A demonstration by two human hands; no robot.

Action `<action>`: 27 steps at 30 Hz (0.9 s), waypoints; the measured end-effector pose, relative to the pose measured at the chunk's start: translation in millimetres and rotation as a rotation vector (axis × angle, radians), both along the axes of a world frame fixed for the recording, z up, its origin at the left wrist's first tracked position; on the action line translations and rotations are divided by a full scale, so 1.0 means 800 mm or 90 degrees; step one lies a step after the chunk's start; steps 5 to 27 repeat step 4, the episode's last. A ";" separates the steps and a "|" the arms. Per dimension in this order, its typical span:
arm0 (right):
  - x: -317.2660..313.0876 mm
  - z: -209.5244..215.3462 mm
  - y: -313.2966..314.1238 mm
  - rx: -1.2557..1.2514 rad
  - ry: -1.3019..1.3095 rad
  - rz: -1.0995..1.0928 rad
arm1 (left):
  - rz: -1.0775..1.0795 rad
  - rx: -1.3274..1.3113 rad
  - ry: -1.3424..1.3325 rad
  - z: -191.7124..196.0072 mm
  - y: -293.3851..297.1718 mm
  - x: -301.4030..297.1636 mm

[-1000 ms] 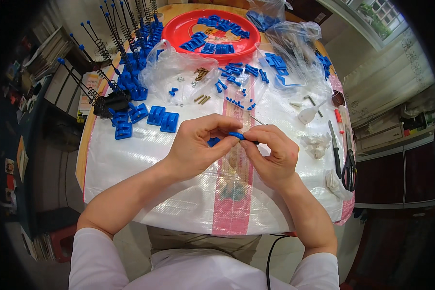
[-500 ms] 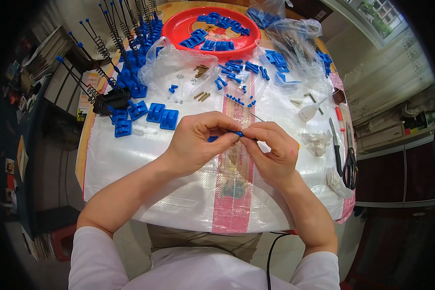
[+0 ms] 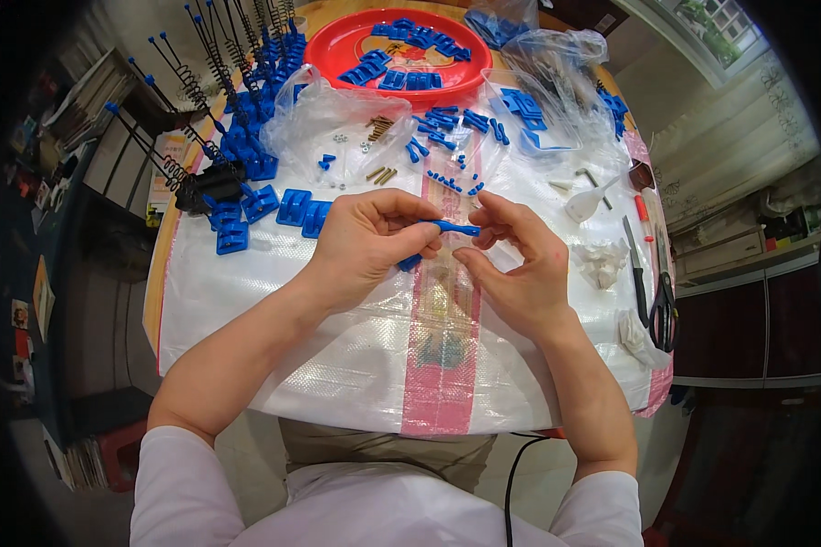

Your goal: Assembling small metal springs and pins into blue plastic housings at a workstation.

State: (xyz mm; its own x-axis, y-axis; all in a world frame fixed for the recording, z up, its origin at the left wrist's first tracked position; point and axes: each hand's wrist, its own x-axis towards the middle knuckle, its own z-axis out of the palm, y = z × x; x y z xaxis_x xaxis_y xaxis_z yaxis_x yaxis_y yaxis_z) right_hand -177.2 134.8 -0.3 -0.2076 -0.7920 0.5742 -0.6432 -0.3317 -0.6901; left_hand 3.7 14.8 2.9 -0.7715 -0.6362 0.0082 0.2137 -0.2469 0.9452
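Note:
A slim blue plastic bar point(image 3: 458, 228) with a knobbed end is pinched between the thumb and fingers of my left hand point(image 3: 363, 248). It points to the right, across the gap between my hands. My right hand point(image 3: 531, 273) is beside the bar's free end, thumb and fingers spread apart in a loose curve. Just below my left fingertips shows part of a blue block point(image 3: 410, 263); my hand hides the rest. Similar blue bars point(image 3: 436, 139) and tiny blue pegs point(image 3: 445, 180) lie beyond my hands.
Blue brackets point(image 3: 294, 207) and upright blue assemblies with springs point(image 3: 246, 137) stand left. Behind is a red tray point(image 3: 314, 56) of blue parts. Brass screws point(image 3: 387, 176) lie mid-table. At right are a white squeeze bottle point(image 3: 585, 206), a knife point(image 3: 638, 283) and scissors point(image 3: 663, 314).
My right fingers have come off the blue piece and spread apart. My left hand has moved slightly away from me, and more of the bar now shows.

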 end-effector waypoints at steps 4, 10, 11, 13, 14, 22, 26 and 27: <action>-0.002 0.003 0.001 0.001 0.042 0.008 | -0.010 0.011 -0.005 0.000 0.003 0.000; -0.002 0.003 0.001 0.001 0.042 0.008 | -0.010 0.011 -0.005 0.000 0.003 0.000; -0.002 0.003 0.001 0.001 0.042 0.008 | -0.010 0.011 -0.005 0.000 0.003 0.000; -0.002 0.003 0.001 0.001 0.042 0.008 | -0.010 0.011 -0.005 0.000 0.003 0.000; -0.002 0.003 0.001 0.001 0.042 0.008 | -0.010 0.011 -0.005 0.000 0.003 0.000; -0.002 0.003 0.001 0.001 0.042 0.008 | -0.010 0.011 -0.005 0.000 0.003 0.000; -0.002 0.003 0.001 0.001 0.042 0.008 | -0.010 0.011 -0.005 0.000 0.003 0.000; -0.002 0.003 0.001 0.001 0.042 0.008 | -0.010 0.011 -0.005 0.000 0.003 0.000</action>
